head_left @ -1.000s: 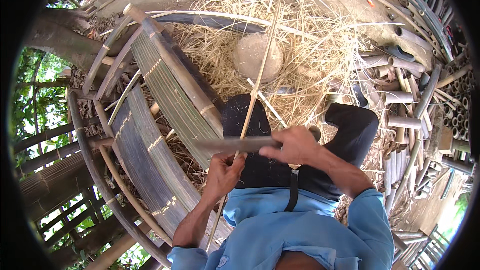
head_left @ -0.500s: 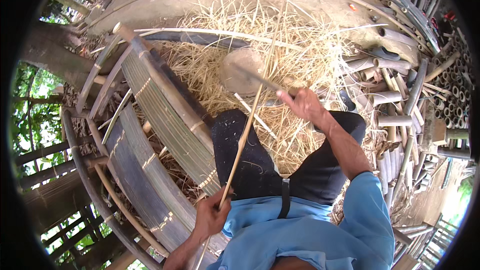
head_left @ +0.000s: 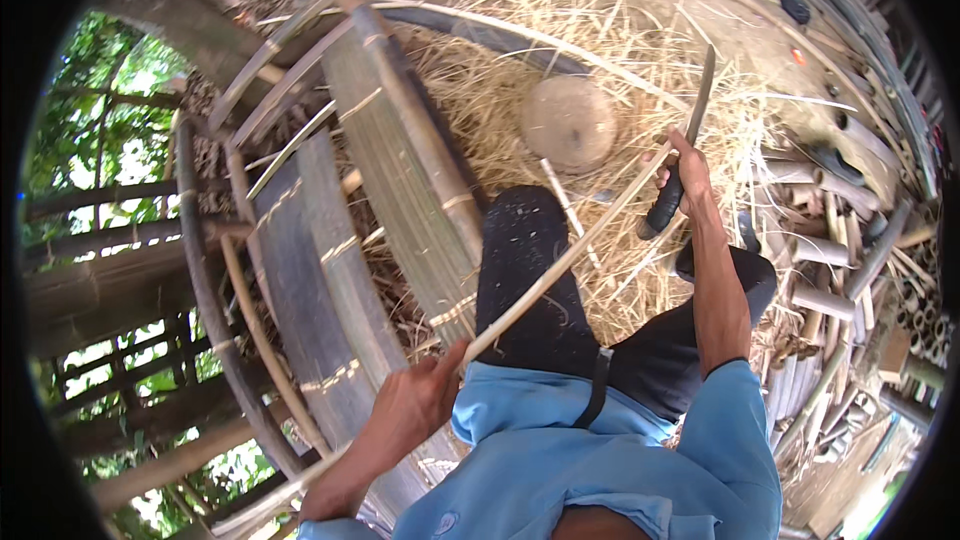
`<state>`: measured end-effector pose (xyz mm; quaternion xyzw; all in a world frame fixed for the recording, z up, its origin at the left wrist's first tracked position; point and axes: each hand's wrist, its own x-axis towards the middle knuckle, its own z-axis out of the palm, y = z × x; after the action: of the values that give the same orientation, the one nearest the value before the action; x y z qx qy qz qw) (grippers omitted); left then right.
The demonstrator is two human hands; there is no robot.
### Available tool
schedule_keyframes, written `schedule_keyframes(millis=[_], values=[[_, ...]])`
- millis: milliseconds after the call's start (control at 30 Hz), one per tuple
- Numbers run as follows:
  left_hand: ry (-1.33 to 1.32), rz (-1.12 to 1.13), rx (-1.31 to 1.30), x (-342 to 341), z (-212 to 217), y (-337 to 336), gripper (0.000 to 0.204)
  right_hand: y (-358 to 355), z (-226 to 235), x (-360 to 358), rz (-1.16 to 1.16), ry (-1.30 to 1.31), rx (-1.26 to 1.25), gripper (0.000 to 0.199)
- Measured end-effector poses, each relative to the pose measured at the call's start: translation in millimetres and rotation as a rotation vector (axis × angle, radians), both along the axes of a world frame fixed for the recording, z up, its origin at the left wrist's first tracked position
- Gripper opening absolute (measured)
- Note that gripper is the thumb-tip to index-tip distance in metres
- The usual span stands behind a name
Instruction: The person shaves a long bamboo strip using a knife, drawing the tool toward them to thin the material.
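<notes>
A long, pale bamboo strip (head_left: 560, 270) runs slantwise across my lap, from lower left to upper right. My left hand (head_left: 425, 392) is closed round it beside my left hip, and its near part continues under my left forearm. Beyond my right knee, my right hand (head_left: 690, 180) grips a long knife (head_left: 705, 85). The dark blade points away from me, and the black handle juts out below my fingers. The strip's far end meets the fingers and thumb of this same hand; whether they pinch it is unclear. A round wooden block (head_left: 570, 125) stands beyond my knees.
Pale shavings (head_left: 480, 90) cover the ground around the block. At my left is a slatted bamboo bench (head_left: 400, 170) with a thick pole along its edge. Cut bamboo pieces (head_left: 825, 250) lie at the right, and long poles (head_left: 880, 70) lie at the far right.
The blade has left the strip and swung from pointing far left to pointing away. The strip now slants more to the right, its end at my right hand. The view has turned left.
</notes>
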<state>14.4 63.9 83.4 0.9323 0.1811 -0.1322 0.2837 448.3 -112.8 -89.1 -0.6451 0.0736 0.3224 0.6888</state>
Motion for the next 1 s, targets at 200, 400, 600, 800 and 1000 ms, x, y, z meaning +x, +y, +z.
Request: schedule_keyframes(millis=[200,400,600,800,1000], values=[[-0.447,-0.105,0.592,39.5,11.4,4.6,0.045,31.1,-2.0,-29.0,-0.060,0.197,0.310,0.020],[-0.772,-0.160,0.280,-3.4,-6.5,-45.6,0.033,36.6,13.3,-36.8,-0.177,0.266,0.432,0.018],[-1.316,0.925,-0.613,36.8,-28.3,-21.5,0.075,39.3,25.8,-70.8,-0.126,0.255,0.397,0.017],[-1.974,0.402,-0.607,-5.5,68.9,50.6,0.052,47.0,74.9,-138.8,0.446,-0.183,-0.064,0.045],[-2.055,0.326,-0.400,-37.3,150.0,59.2,0.039,12.4,76.2,-196.9,0.640,-0.845,-0.209,0.048]])
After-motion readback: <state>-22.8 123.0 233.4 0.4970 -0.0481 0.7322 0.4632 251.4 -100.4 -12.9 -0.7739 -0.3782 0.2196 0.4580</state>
